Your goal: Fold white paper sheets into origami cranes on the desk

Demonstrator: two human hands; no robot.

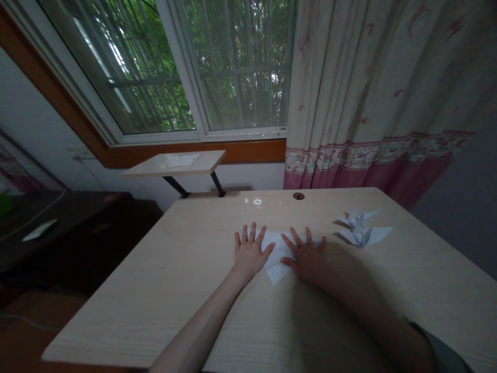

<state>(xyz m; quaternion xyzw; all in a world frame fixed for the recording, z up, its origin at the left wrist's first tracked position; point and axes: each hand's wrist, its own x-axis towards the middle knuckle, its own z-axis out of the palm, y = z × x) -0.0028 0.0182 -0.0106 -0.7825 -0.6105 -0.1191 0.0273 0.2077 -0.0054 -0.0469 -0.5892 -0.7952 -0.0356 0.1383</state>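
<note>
A white sheet of paper (pixel 276 267) lies on the wooden desk, with one pointed corner toward me. My left hand (pixel 250 254) rests on its left side, fingers spread and palm down. On the right side my right hand (pixel 308 256) lies flat, its fingers also spread. Both hands cover much of the sheet, so its full outline and any folds beneath them are hidden. To the right of my right hand stand two folded paper cranes (pixel 362 235), one just behind the other.
The desk (pixel 155 290) has a round cable hole (pixel 298 196) near its back edge. A small raised shelf (pixel 174 163) at the back left carries some white paper. Behind are a barred window (pixel 236 67) and a patterned curtain (pixel 349 103). A dark table (pixel 77 217) stands at left.
</note>
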